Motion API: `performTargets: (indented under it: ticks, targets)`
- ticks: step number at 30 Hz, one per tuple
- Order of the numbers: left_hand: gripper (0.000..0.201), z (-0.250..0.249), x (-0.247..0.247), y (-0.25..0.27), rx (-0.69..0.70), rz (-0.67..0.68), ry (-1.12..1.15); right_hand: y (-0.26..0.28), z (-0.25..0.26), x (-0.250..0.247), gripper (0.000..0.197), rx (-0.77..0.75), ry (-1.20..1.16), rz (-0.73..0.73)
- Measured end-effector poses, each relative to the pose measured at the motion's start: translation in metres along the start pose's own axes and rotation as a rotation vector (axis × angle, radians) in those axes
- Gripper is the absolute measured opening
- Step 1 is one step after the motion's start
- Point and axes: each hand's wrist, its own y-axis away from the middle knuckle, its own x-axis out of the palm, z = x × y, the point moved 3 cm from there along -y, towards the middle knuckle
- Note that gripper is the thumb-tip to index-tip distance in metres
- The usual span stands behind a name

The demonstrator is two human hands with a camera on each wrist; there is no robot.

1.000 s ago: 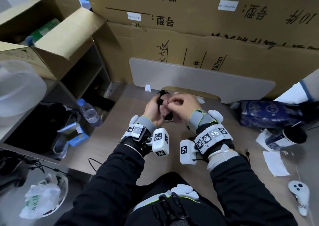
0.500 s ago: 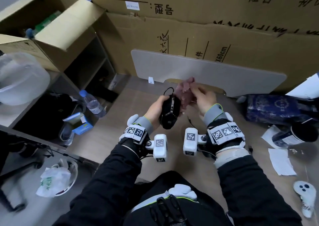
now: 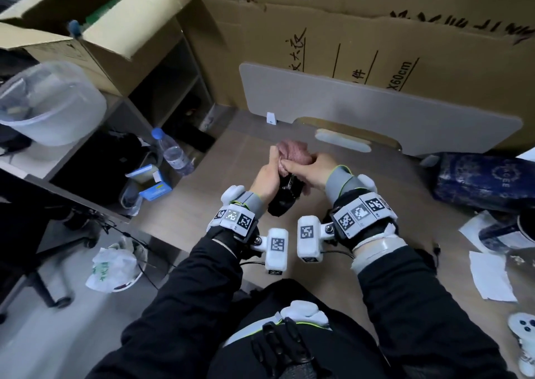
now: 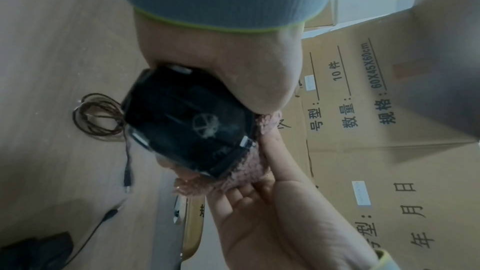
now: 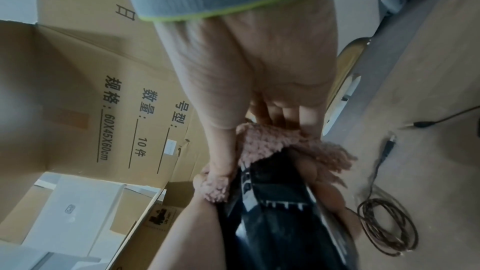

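Note:
A black computer mouse (image 3: 285, 196) (image 4: 187, 118) (image 5: 280, 213) is held above the wooden desk (image 3: 185, 216). My left hand (image 3: 267, 177) (image 4: 221, 73) grips it from the left side. A pink fluffy cloth (image 3: 292, 154) (image 4: 249, 174) (image 5: 291, 143) lies over the mouse's far end. My right hand (image 3: 307, 170) (image 5: 259, 89) holds that cloth against the mouse, thumb and fingers curled over it. The mouse's coiled brown cable (image 4: 98, 116) (image 5: 387, 223) lies on the desk below, its plug (image 4: 127, 180) loose.
A grey panel (image 3: 376, 109) leans on big cardboard boxes (image 3: 376, 45) behind the desk. A water bottle (image 3: 173, 152) and an open box (image 3: 95, 25) are left. A dark blue pouch (image 3: 486, 179), papers (image 3: 489, 274) and a white controller (image 3: 524, 329) lie right.
The mouse has turned from held up near the fingertips to lying lower in my left hand. My right hand has brought the pink cloth over its far end.

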Motion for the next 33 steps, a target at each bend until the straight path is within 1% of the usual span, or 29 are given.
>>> performTargets:
  ticks: [3, 4, 6, 7, 9, 10, 13, 15, 17, 19, 22, 26, 27, 28, 30, 31, 33]
  targets:
    - [0.076, -0.003, -0.002, 0.002, -0.005, 0.041, 0.039, 0.001, 0.005, 0.004, 0.034, -0.04, -0.103, -0.053]
    - [0.076, -0.004, -0.004, 0.001, -0.008, 0.06, 0.066, 0.002, 0.008, 0.005, 0.039, -0.052, -0.162, -0.078]
    - [0.075, -0.006, -0.008, 0.0, -0.01, 0.085, 0.13, 0.003, 0.012, 0.008, 0.064, -0.064, -0.278, -0.123]
    - [0.075, -0.005, -0.009, -0.004, -0.011, 0.086, 0.147, 0.003, 0.013, 0.009, 0.071, -0.072, -0.317, -0.145]
    - [0.077, -0.007, -0.011, -0.008, -0.006, 0.075, 0.158, 0.001, 0.016, 0.009, 0.08, -0.076, -0.366, -0.183]
    - [0.076, -0.008, -0.013, -0.01, 0.0, 0.077, 0.156, 0.002, 0.019, 0.008, 0.081, -0.075, -0.383, -0.202]
    - [0.072, -0.015, -0.018, -0.014, 0.024, 0.104, 0.147, 0.001, 0.022, 0.006, 0.073, -0.066, -0.418, -0.267]
    - [0.065, -0.025, -0.02, -0.014, 0.065, 0.105, 0.075, -0.001, 0.023, 0.005, 0.07, -0.058, -0.513, -0.316]
    - [0.062, -0.033, -0.019, -0.015, 0.1, 0.129, 0.033, -0.002, 0.024, 0.004, 0.063, -0.055, -0.607, -0.378]
    - [0.058, -0.037, -0.018, -0.014, 0.09, 0.157, 0.055, -0.003, 0.024, 0.003, 0.057, -0.046, -0.672, -0.413]
    - [0.055, -0.037, -0.019, -0.015, 0.056, 0.192, 0.116, -0.004, 0.023, 0.0, 0.038, -0.067, -0.748, -0.458]
    - [0.058, -0.037, -0.018, -0.014, 0.007, 0.34, 0.192, -0.002, 0.022, -0.005, 0.029, -0.124, -0.757, -0.518]
    - [0.059, -0.035, -0.018, -0.016, -0.012, 0.372, 0.2, -0.003, 0.023, -0.005, 0.03, -0.144, -0.759, -0.514]
    - [0.058, -0.033, -0.017, -0.017, -0.027, 0.39, 0.2, -0.003, 0.024, -0.006, 0.036, -0.166, -0.76, -0.502]
    - [0.057, -0.031, -0.016, -0.018, -0.043, 0.411, 0.22, -0.005, 0.028, -0.01, 0.054, -0.197, -0.75, -0.455]
    - [0.057, -0.03, -0.014, -0.019, -0.043, 0.412, 0.239, -0.003, 0.031, -0.012, 0.062, -0.195, -0.736, -0.432]
    - [0.052, -0.033, -0.013, -0.018, -0.012, 0.386, 0.26, 0.0, 0.036, -0.014, 0.072, -0.158, -0.667, -0.395]
